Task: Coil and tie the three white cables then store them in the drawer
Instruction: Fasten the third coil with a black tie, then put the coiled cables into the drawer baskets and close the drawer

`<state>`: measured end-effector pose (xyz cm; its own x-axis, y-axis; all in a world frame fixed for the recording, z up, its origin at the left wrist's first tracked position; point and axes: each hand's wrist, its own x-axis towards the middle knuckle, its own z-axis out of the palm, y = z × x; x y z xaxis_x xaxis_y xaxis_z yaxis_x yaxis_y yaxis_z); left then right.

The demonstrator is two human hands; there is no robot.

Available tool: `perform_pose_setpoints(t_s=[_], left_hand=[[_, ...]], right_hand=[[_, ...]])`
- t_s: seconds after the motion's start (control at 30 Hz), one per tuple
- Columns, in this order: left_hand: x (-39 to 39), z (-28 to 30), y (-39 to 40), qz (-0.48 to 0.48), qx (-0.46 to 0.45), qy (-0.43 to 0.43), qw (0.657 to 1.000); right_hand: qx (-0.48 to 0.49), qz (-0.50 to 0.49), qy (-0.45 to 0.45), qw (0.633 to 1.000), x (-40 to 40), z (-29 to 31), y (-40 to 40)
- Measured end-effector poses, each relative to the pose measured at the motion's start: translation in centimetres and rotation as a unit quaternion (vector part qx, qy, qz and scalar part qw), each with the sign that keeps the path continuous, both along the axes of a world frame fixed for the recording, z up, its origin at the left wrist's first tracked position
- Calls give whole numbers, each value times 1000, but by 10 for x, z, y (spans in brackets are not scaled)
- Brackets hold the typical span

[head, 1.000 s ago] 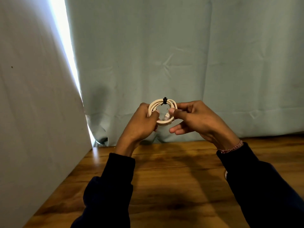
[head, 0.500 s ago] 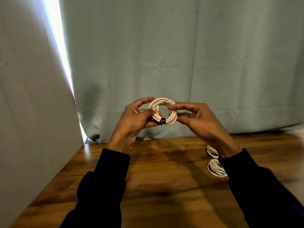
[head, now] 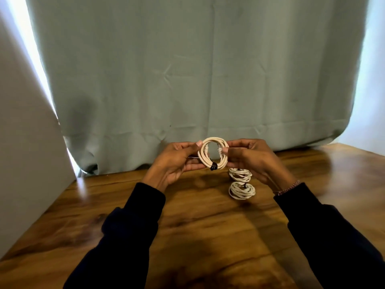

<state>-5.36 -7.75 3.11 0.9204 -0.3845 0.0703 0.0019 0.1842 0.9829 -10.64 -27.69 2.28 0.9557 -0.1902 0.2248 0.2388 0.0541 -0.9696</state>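
Both hands hold up a coiled white cable point(head: 203, 156) above the wooden table point(head: 200, 222). My left hand point(head: 176, 162) pinches its left side and my right hand point(head: 253, 159) pinches its right side. A black tie point(head: 213, 166) binds the coil at its bottom. Two more coiled white cables lie on the table below my right hand: the nearer coil point(head: 241, 190) and the farther coil point(head: 239, 174), which is partly hidden by the hand. No drawer is in view.
A pale green curtain point(head: 187, 80) hangs along the back edge of the table. A white panel point(head: 25, 163) stands along the left side. Bright light comes through the gap between them.
The coil has been turned in my hands, so the black tie went from the top to the bottom. The view tilted down, and the two coils on the table came into sight.
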Motion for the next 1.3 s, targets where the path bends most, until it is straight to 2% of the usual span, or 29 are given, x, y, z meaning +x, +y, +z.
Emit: perform_pose_setpoints(t_s=[0.27,0.37,0.87,0.93,0.97,1.03,1.07,1.1,1.23,1.3], left_hand=[[23,-62,-14,19,97,61,993],[31,-86,-11,49,150,70,985],[48,-119,-8,129,256,19,958],[47,-119,-9,150,308,-3,940],[46,-118,-9,168,357,-29,918],[42,-112,-11,214,486,-110,840],[37,-107,-15,233,524,-148,806],[33,-102,-20,239,530,-178,794],[23,-83,-59,192,446,-239,841],[23,-75,-81,161,435,-254,849]], right_hand=[[-69,55,106,990,8,-58,-25],[-70,22,137,988,13,-73,-31],[-39,-47,119,991,-6,-72,-60],[-41,-48,122,991,-8,-72,-63],[-42,-50,123,990,-9,-72,-65],[-43,-52,127,990,-11,-73,-69],[-43,-54,126,990,-11,-74,-70],[-45,-55,125,990,-11,-74,-72],[-70,-73,126,987,-1,-77,-80],[-83,-88,129,984,9,-79,-84]])
